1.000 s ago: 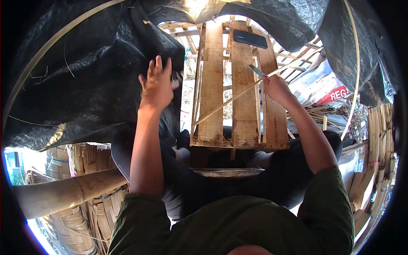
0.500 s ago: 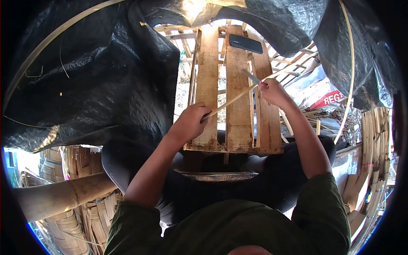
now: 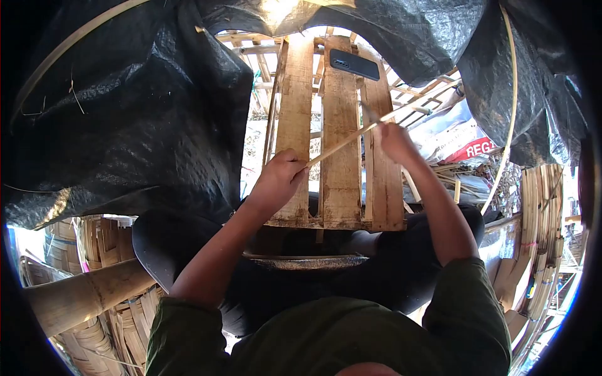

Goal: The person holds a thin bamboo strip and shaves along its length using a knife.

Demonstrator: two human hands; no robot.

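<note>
Your left hand [image 3: 278,182] is curled tight around the near part of the thin strip [image 3: 342,144]. From there the strip runs on a slant, up and away to the right, over the boards [image 3: 342,194] and past your right hand [image 3: 396,143]. Your right hand, farther out, is closed around a blurry knife [image 3: 369,114]. The blade points away from you and crosses the strip beside your fingers; I cannot tell if they touch.

I wear a dark green shirt [image 3: 332,332] with short, loose sleeves [image 3: 465,291] and black trousers [image 3: 392,279], my forearms [image 3: 216,260] and hands [image 3: 273,182] bare.
</note>
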